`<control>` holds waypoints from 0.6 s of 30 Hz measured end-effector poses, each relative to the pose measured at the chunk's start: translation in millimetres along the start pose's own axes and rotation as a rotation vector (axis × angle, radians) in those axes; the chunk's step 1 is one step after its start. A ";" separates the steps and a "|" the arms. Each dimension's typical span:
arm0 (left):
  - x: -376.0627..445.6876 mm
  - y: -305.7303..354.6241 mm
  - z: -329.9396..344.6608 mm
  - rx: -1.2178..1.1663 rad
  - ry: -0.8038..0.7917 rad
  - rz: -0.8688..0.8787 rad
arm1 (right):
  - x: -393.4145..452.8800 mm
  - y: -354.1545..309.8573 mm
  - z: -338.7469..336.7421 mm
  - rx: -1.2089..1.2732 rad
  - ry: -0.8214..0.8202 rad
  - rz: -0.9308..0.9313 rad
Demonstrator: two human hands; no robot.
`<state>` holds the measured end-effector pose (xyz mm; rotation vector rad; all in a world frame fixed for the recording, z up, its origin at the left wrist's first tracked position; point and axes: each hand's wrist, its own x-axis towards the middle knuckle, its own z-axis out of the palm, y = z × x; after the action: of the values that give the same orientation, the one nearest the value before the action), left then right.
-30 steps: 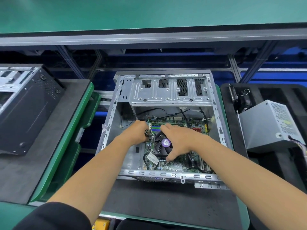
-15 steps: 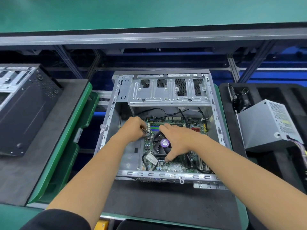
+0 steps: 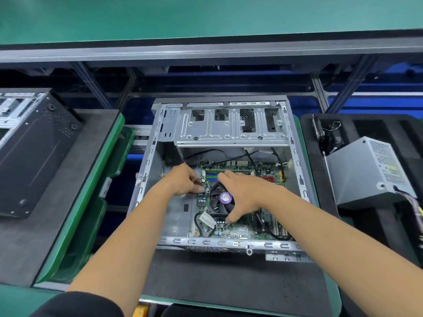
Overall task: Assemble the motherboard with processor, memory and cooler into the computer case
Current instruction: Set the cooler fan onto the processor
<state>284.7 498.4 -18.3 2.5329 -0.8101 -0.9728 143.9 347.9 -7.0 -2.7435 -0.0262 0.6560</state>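
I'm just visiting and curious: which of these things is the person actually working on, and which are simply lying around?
In use:
computer case
motherboard
cooler fan
left hand, at the cooler's corner
right hand, spanning the fan

Lying about:
power supply, right
second black case, left

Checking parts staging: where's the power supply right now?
Head view, right side: the grey power supply sits tilted on the black foam tray, outside the computer case, right of it.
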 end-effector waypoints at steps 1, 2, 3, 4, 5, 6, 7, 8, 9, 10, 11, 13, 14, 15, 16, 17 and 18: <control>0.2 0.2 0.4 0.010 0.009 0.013 | -0.2 -0.2 -0.1 0.002 0.004 -0.003; 0.5 0.3 0.7 0.021 0.023 0.028 | -0.4 -0.4 -0.2 0.003 0.006 -0.005; 0.3 1.1 1.0 0.028 0.042 0.030 | -0.6 -0.5 -0.5 0.003 0.006 -0.006; -0.4 2.1 0.7 0.027 0.060 0.032 | -0.8 -0.6 -0.9 0.003 0.004 -0.005; -0.4 2.9 0.7 0.008 0.072 0.024 | -1.0 -0.8 -1.3 0.003 0.000 -0.005; -1.2 3.7 0.5 -0.021 0.085 0.012 | -1.0 -1.1 -1.8 0.004 -0.004 -0.005; -1.6 4.1 0.1 -0.059 0.099 -0.010 | -1.2 -1.1 -2.2 0.006 -0.008 -0.004; -1.2 4.0 0.0 -0.086 0.112 -0.028 | -1.1 -1.1 -2.5 0.007 -0.012 -0.003; -0.8 3.6 -0.5 -0.085 0.124 -0.040 | -1.0 -1.0 -2.5 0.007 -0.015 -0.002; -0.4 3.5 -1.1 -0.071 0.137 -0.045 | -0.8 -1.0 -2.4 0.008 -0.015 -0.003; -0.4 3.3 -1.6 -0.063 0.150 -0.054 | -0.6 -0.9 -2.1 0.010 -0.014 -0.003; -0.3 2.8 -1.4 -0.057 0.166 -0.059 | -0.1 -0.3 -1.2 0.014 -0.013 -0.003; -0.1 2.4 -0.9 -0.039 0.172 -0.053 | 0.0 0.1 -0.7 0.014 -0.013 -0.005; -0.7 2.8 -0.3 -0.013 0.178 -0.044 | 0.1 0.4 -0.5 0.015 -0.013 -0.005; -0.9 3.0 0.6 0.008 0.185 -0.031 | 0.0 0.7 -0.4 0.015 -0.015 -0.004; -1.4 3.5 1.0 0.023 0.188 -0.021 | 0.1 0.7 -0.5 0.014 -0.017 -0.003; -1.8 4.3 1.2 0.039 0.187 -0.015 | 0.1 0.7 -0.6 0.012 -0.018 -0.003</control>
<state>281.1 496.0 -16.2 2.6179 -0.7623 -0.7172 144.2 347.0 -6.8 -2.7258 -0.0310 0.6777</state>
